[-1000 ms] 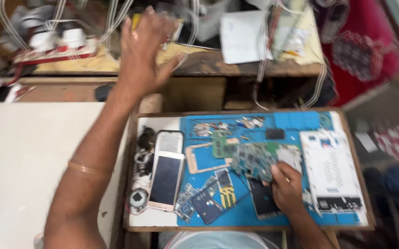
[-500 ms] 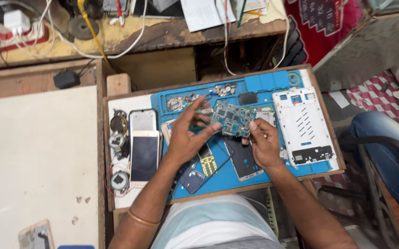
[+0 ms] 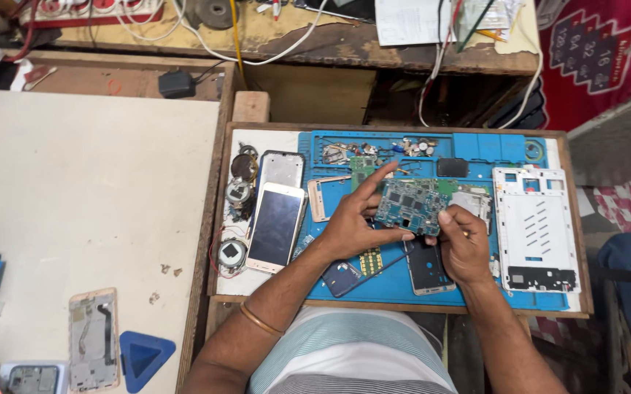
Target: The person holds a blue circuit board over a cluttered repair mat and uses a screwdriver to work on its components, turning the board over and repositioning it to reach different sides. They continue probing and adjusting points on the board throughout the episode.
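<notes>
While both hands met over the blue mat (image 3: 476,281), the circuit board (image 3: 412,204) was held just above it, its long axis running left to right. The left hand (image 3: 355,222) pinched the board's left end, forefinger stretched along the top edge and thumb under the lower edge. The right hand (image 3: 463,244) had its fingers curled together at the board's lower right corner, touching it. A white phone (image 3: 275,226) lay just left.

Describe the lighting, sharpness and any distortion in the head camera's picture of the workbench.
Head view: even, soft light, with faint shadows under the left hand and right hand; the circuit board they hold is sharp; the blue mat shows no glare; wide-angle lens bends the tray's edges slightly.
</notes>
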A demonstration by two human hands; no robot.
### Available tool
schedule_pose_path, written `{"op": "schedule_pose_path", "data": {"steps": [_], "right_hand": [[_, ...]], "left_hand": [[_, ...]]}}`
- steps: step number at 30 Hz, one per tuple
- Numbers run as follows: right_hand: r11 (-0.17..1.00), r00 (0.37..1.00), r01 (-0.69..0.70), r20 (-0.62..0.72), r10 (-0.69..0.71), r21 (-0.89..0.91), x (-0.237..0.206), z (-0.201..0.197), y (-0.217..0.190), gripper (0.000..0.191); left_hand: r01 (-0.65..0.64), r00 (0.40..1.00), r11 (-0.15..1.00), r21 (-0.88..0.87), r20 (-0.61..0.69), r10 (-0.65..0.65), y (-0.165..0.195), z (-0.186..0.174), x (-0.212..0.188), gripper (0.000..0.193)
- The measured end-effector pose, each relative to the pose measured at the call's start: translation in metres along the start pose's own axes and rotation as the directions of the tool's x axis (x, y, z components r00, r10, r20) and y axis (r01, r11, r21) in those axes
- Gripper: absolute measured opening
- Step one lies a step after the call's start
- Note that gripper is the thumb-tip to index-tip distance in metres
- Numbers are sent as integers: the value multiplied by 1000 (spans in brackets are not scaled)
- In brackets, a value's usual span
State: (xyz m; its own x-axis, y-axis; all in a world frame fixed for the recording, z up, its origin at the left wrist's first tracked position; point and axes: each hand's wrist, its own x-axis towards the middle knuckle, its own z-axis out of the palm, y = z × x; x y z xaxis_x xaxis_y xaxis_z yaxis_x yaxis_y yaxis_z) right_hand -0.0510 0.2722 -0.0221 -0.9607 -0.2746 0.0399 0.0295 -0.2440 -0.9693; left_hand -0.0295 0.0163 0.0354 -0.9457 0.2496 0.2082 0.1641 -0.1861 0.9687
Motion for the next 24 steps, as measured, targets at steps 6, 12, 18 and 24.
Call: {"op": "schedule_pose_path", "data": {"steps": [6,12,18,24], "right_hand": [[999,1000,-24,17,24,-31,1,1,-2,25],[997,999,-4,32,6,-77,1,3,-3,24],[996,999,-23,32,26,-87,0,-1,2,24],[990,998,54,-36,-59,-132,-4,-3,5,24]], "left_hand": [[-9,1000,999,-45,29,11,-14,-2,-1,91],[-36,999,998,-46,7,36,-27,-1,-3,82],[-35,999,999,-2,39,35,-4,-2,2,82],[-159,987,872,463,43,157,34,-16,-4,115]]}}
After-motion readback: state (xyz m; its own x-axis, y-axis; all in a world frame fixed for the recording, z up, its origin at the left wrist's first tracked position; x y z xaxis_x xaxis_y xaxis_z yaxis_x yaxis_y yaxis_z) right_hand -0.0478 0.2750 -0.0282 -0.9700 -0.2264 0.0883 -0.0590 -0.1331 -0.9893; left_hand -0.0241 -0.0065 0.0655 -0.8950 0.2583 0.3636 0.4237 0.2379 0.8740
